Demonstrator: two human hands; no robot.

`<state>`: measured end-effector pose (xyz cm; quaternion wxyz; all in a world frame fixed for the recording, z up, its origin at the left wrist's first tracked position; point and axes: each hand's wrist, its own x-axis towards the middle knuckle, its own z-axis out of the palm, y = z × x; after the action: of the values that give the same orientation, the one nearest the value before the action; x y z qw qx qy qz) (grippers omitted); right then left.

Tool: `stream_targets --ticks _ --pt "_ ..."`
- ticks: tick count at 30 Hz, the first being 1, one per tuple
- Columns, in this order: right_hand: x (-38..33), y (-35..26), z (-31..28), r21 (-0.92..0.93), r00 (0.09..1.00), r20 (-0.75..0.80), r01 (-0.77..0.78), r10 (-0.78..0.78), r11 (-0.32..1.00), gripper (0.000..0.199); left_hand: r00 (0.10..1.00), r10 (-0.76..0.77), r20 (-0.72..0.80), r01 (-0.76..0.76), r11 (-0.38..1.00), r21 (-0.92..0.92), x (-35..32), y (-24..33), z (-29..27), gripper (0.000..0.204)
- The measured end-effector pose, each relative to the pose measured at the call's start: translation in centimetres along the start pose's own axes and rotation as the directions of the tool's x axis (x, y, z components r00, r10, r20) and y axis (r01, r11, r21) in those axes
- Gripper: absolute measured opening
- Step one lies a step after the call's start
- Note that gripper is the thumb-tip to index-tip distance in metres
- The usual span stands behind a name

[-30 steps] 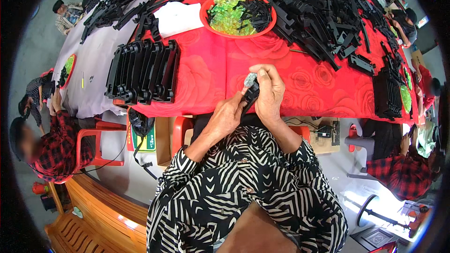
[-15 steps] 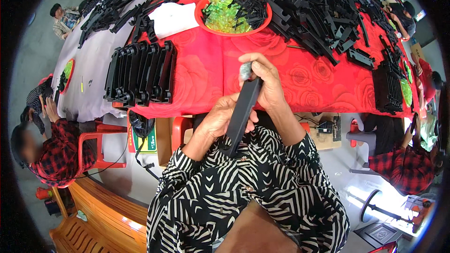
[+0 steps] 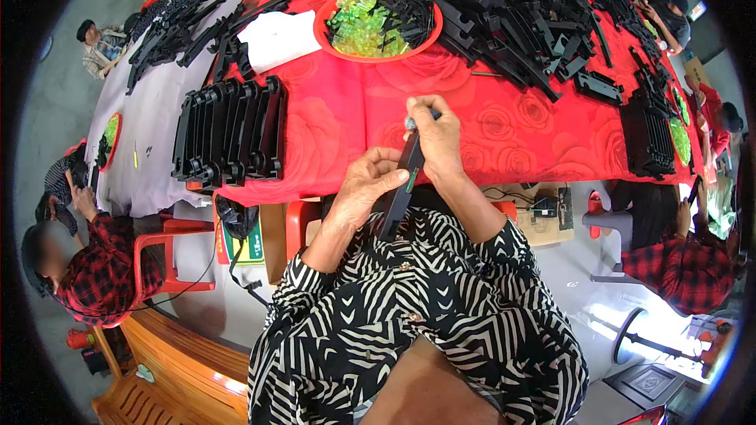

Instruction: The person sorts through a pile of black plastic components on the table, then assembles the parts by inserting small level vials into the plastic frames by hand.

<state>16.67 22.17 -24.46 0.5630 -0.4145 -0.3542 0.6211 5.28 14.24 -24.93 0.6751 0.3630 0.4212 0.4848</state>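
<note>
My left hand [image 3: 368,185] is closed around the middle of a long black plastic bar [image 3: 396,211], with the thumb along its side. The bar stands at a slant, its lower end near my shirt front. At its upper end my right hand [image 3: 439,140] grips it, fingers curled over the tip. Something grey [image 3: 410,123], perhaps a finger wrap, shows by the right fingertips. A small green spot [image 3: 412,178] is visible on the bar's side near my left thumb. Beyond the hands sits a red round tray [image 3: 320,35] of clear yellow-green bits and thin black strips.
A row of black bars [image 3: 228,130] stands on the red tablecloth [image 3: 331,110] at left. A large heap of black parts [image 3: 504,24] covers the back right. White paper [image 3: 277,41] lies beside the tray. People in checked shirts [image 3: 110,267] sit at both sides; a wooden bench [image 3: 181,354] is at lower left.
The bar has been turned so a narrower side shows, with the green spot now visible. My right fingers have curled in over its upper end, and my left thumb lies along it.
</note>
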Motion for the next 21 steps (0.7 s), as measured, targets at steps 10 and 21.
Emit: stream_targets --ticks 10,21 --pt "0.5 0.7 -0.4 0.074 0.958 0.264 -0.14 0.116 0.987 0.021 0.997 -0.079 0.022 0.081 0.975 -0.208 0.5 -0.4 -0.3 0.034" --pt "-0.9 0.1 0.0 0.166 0.976 0.21 -0.085 0.049 0.982 0.02 0.992 -0.022 0.128 0.06 0.951 -0.304 -0.2 -0.6 0.0 0.044"
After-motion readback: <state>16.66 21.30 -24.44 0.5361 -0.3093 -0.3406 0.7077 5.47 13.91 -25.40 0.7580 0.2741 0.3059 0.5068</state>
